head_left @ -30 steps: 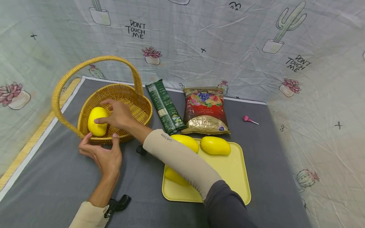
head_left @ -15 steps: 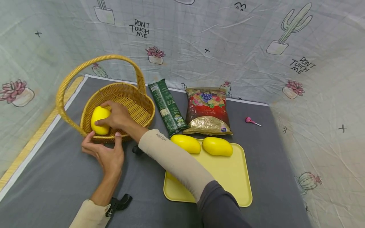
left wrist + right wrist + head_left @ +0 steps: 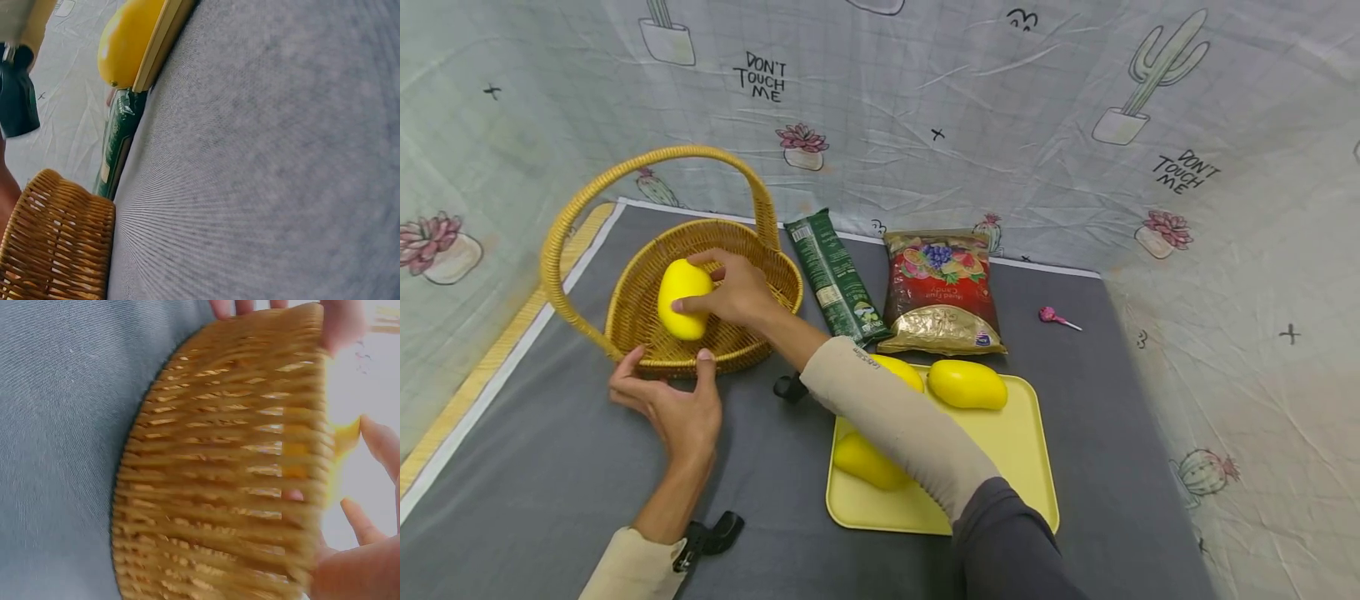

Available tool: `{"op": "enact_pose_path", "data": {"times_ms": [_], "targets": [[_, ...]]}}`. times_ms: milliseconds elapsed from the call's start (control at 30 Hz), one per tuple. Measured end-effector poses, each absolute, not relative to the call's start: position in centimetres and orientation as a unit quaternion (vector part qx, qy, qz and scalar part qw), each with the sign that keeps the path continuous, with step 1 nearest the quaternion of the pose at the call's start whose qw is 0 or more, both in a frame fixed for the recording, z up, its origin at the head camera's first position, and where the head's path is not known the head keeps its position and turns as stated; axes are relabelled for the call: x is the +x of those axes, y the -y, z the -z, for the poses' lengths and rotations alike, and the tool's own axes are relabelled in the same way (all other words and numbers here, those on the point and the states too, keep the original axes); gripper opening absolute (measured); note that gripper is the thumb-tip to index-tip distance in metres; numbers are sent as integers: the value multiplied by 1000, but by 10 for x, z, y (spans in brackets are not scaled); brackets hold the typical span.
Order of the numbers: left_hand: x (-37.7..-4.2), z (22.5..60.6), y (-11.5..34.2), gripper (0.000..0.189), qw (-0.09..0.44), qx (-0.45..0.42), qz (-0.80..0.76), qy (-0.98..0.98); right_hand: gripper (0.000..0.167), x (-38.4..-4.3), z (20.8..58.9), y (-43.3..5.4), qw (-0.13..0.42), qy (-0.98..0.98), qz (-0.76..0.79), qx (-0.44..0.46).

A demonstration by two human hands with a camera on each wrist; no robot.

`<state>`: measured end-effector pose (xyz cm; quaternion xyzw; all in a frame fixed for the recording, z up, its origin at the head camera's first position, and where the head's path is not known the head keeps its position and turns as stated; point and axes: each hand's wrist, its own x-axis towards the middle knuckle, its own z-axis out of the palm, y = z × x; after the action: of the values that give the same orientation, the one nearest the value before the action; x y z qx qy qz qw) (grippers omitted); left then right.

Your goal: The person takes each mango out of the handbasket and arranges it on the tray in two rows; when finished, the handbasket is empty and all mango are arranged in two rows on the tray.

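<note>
My right hand (image 3: 737, 287) pinches a yellow mango (image 3: 683, 293) between thumb and fingers, inside the wicker basket (image 3: 752, 287). The mango stands upright near the basket's middle; the right wrist view shows part of it through the weave. My left hand (image 3: 673, 408) holds the basket's front rim, thumb and index finger spread apart along it. In the right wrist view, left-hand fingertips (image 3: 240, 307) show at the basket's outer wall. The arched handle (image 3: 647, 158) rises above the left of the basket.
A yellow tray (image 3: 1000, 467) to the right carries mangoes (image 3: 967, 384), partly covered by my right forearm. Behind it lie a green snack packet (image 3: 837, 279) and a red-and-gold candy bag (image 3: 942, 292). A pink lollipop (image 3: 1049, 314) lies farther right. A printed curtain (image 3: 865, 100) closes the back.
My right hand has moved the mango from the basket's front-left wall back and to the right, toward the middle. My left hand stays at the front rim.
</note>
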<state>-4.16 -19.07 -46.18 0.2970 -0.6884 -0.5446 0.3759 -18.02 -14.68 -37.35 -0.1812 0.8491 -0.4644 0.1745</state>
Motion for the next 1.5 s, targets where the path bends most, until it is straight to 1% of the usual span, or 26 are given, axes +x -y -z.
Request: {"op": "enact_pose_path", "data": {"times_ms": [267,433,700,1167,1500], "targets": [[-42,463,192,64,378,300,540,690,63,-179,355,113,197,-792,540,-205],[-42,463,191,63,379,298,543,688,63,-176,345,84,206,-769,560,-228],[-42,464,192,65,380,301,546,684,64,-169,332,28,198,-750,568,-275],[-45,467,193,67,388,301,546,679,64,-151,326,-75,188,-755,576,-252],[-45,465,190,66,378,301,548,683,69,-128,336,-154,182,-781,565,-197]]}}
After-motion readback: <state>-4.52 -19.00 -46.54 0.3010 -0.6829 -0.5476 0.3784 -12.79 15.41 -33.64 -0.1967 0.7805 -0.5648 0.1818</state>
